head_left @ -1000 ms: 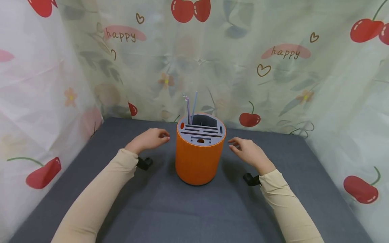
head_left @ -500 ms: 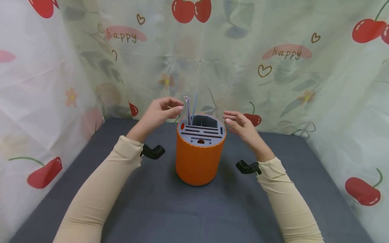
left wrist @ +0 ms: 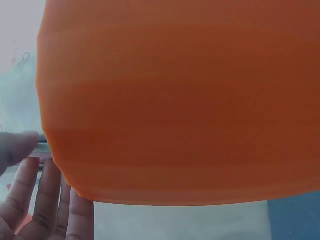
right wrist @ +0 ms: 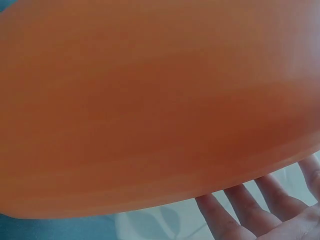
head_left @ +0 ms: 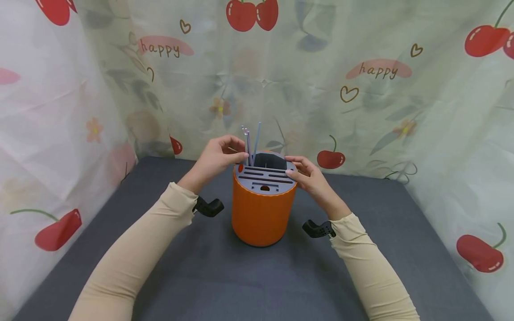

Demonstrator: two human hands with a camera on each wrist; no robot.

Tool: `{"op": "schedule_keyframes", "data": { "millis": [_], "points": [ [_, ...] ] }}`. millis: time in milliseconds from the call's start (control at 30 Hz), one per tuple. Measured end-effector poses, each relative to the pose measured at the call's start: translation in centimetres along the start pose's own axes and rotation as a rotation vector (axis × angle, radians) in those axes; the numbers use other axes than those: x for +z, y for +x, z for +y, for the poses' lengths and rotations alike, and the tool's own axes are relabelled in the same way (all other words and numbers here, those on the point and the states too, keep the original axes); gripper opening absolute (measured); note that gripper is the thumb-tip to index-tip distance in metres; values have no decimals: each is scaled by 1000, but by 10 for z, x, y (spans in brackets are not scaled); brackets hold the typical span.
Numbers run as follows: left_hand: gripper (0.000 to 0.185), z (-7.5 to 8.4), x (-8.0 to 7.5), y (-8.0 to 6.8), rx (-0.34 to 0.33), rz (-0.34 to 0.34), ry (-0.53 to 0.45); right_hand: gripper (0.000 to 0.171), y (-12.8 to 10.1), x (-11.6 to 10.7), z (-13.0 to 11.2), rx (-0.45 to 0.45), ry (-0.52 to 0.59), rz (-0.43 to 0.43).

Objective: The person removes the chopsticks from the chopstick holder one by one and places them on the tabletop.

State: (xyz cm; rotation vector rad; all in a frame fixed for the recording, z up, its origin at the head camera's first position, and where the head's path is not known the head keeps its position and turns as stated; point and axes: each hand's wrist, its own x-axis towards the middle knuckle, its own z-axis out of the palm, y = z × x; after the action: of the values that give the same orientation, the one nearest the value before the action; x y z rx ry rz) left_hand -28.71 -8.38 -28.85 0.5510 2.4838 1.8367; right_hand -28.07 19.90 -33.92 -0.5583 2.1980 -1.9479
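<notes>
An orange cylindrical desk holder (head_left: 261, 218) stands upright on the table, its grey slotted top (head_left: 265, 176) having a dark open compartment at the back. Several thin purple and blue sticks (head_left: 257, 142) rise from the back left of that top. My left hand (head_left: 221, 156) is at the upper left rim, thumb and fingers parted beside the sticks; whether it touches them I cannot tell. At the right rim is my right hand (head_left: 311, 176), its thumb over the grey top and its fingers toward the back. In the right wrist view the orange wall (right wrist: 150, 125) partly hides the fingertips.
The holder stands on a dark grey cloth-covered table (head_left: 257, 285). A curtain (head_left: 265, 80) printed with cherries and the word happy hangs behind and on both sides. Black wrist cameras (head_left: 210, 207) sit under both forearms.
Both hands rose from beside the holder, then came inward and slightly down to its top rim. The holder and the sticks stayed in place.
</notes>
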Motion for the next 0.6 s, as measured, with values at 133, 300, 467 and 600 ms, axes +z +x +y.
{"op": "schedule_keyframes", "data": {
  "millis": [133, 300, 467, 600],
  "points": [
    [24, 1, 0, 1, -3, 1, 12, 47, -1, 2, -1, 2, 11, 9],
    [22, 2, 1, 2, 1, 2, 18, 47, -2, 3, 0, 6, 17, 24],
    [22, 4, 1, 1, -3, 2, 19, 45, -2, 5, -1, 2, 41, 29],
    [21, 6, 2, 0, -10, 4, 35, 45, -2, 5, 0, -2, 52, 29]
  ]
}}
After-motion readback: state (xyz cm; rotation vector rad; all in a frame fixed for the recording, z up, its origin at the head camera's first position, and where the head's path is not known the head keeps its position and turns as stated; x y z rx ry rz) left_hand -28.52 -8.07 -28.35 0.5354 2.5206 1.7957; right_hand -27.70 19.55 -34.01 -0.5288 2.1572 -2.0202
